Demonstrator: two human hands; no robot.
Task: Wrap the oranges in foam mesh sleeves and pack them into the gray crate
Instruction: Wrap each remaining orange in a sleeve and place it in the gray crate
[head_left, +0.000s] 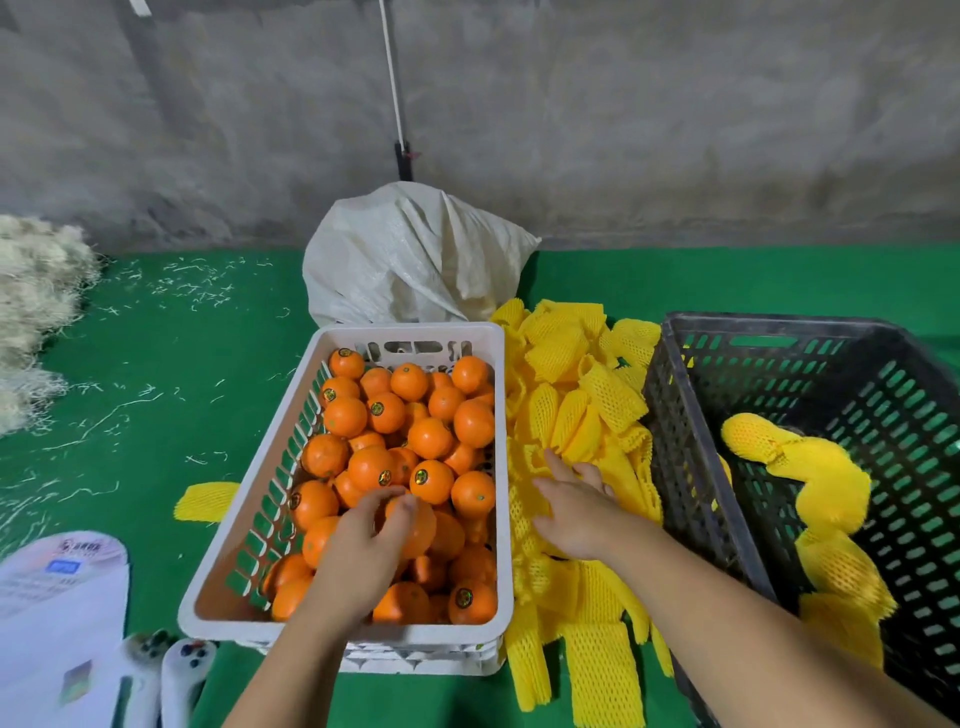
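Now our left hand curls thumb and fingers around one orange atop the pile in the white crate. Our right hand lies with fingers spread on the loose yellow foam mesh sleeves; whether it pinches one we cannot tell, though it looks relaxed. At three o'clock from the sleeves stands the gray crate, holding several wrapped oranges. At twelve o'clock a white sack sits on the green floor.
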